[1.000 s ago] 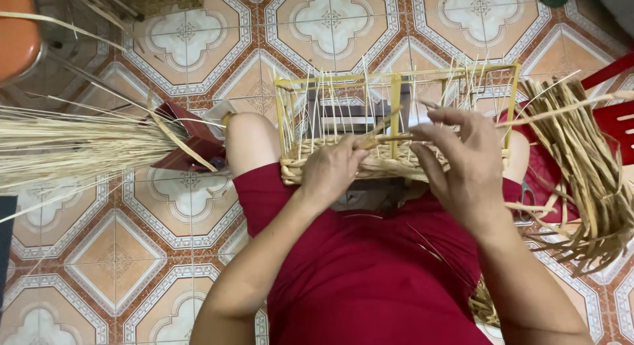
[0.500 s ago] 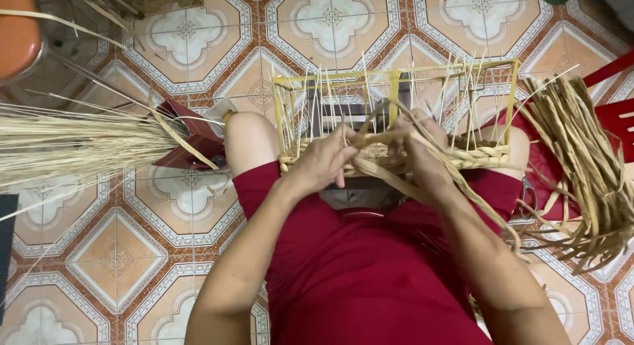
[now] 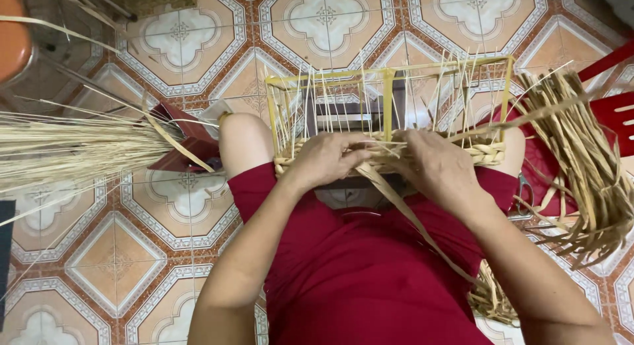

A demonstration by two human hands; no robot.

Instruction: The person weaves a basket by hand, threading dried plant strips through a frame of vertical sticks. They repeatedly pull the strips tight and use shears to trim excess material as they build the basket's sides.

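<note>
Both hands are right at the near edge of a half-woven basket frame (image 3: 389,107) that's sitting on the person's knees. Left hand (image 3: 327,158) has its fingers curled down onto the braided bottom row (image 3: 485,152), pinching the weave where it meets the other hand. Right hand (image 3: 439,170) is knuckles-up right next to it, fingers closed around a flat straw strip (image 3: 409,216) that runs from under that hand back down across the red lap toward the right hip. The two hands are basically touching at the fingertips, both gripping, neither one loose.

Just beyond the fingers, thin upright reed stakes (image 3: 317,114) stick up out of the braid all along the yellow rectangular frame, and you can see the tiled floor (image 3: 119,252) through the gaps.

Off to the right of the right hand there's a thick loose hank of flat straw strips (image 3: 581,166) draped over something red, curling down past the right forearm. More loose strands (image 3: 492,299) sit by the right elbow.

Way out left of the left hand, well apart from it, a big bundle of fine pale reeds (image 3: 72,147) lies across the floor, its tips pointing toward the left knee.
</note>
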